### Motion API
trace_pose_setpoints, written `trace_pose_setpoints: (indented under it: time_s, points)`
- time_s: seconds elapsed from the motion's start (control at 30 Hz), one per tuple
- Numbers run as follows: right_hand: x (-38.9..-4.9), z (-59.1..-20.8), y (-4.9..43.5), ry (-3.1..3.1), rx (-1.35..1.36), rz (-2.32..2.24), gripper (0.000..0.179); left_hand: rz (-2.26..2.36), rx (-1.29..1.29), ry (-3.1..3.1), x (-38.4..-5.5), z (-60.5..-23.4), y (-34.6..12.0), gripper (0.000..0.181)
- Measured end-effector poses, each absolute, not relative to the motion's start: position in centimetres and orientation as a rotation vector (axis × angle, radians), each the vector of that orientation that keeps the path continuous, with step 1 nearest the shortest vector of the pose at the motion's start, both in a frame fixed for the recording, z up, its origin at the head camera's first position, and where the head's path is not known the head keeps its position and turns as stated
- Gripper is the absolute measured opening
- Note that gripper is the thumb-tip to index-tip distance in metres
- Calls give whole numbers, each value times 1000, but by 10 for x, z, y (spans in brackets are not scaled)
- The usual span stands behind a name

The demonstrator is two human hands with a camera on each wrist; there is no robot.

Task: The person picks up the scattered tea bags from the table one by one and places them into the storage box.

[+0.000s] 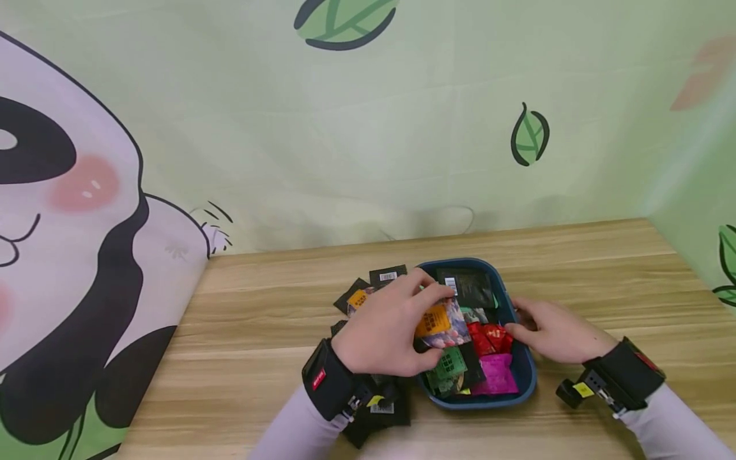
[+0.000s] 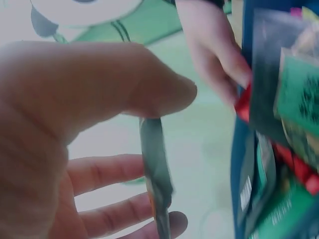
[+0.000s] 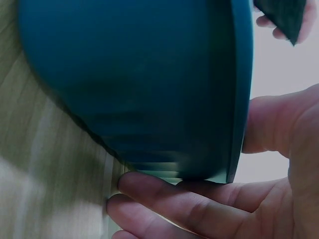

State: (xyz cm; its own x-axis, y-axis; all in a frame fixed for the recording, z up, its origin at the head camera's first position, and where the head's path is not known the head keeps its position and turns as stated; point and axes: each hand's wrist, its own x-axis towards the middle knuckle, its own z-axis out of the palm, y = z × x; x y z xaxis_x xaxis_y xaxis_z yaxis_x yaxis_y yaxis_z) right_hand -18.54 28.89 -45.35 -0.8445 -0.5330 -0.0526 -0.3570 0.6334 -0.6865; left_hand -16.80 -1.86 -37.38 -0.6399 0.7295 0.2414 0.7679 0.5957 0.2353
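Note:
My left hand [image 1: 388, 327] is over the left side of a blue plastic bin [image 1: 528, 383]. Between its thumb and fingers it pinches a small flat packet [image 1: 457, 329] with an orange label, seen nearly edge-on in the left wrist view as a thin packet [image 2: 155, 149]. My right hand [image 1: 560, 332] grips the bin's right side, the thumb over the rim and the fingers against the outer wall [image 3: 129, 89]. Inside the bin lie a red packet [image 1: 489, 338], a pink packet [image 1: 496, 375], a green-labelled packet [image 1: 451, 363] and a black packet [image 1: 474, 287].
Several black packets [image 1: 388, 275] lie on the wooden table [image 1: 259, 345] left of the bin, some partly hidden by my left hand and wrist. Behind the table hangs a pale green backdrop [image 1: 402, 140] with a panda and leaves.

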Motion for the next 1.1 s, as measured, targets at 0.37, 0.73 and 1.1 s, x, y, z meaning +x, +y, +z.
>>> trace_pose_setpoints:
  time_s: [0.37, 0.73, 1.1]
  points:
    - [-185, -453, 287, 2594, -725, -1033, 55, -432, -1407, -2674, -146, -372, 3, 76]
    - [-185, -452, 288, 2575, -695, -1028, 56, -389, -1342, -2740, -145, -373, 4, 124]
    - [-186, -452, 288, 2584, -704, -1014, 60, -325, -1209, -2807, -150, -376, -13, 130]
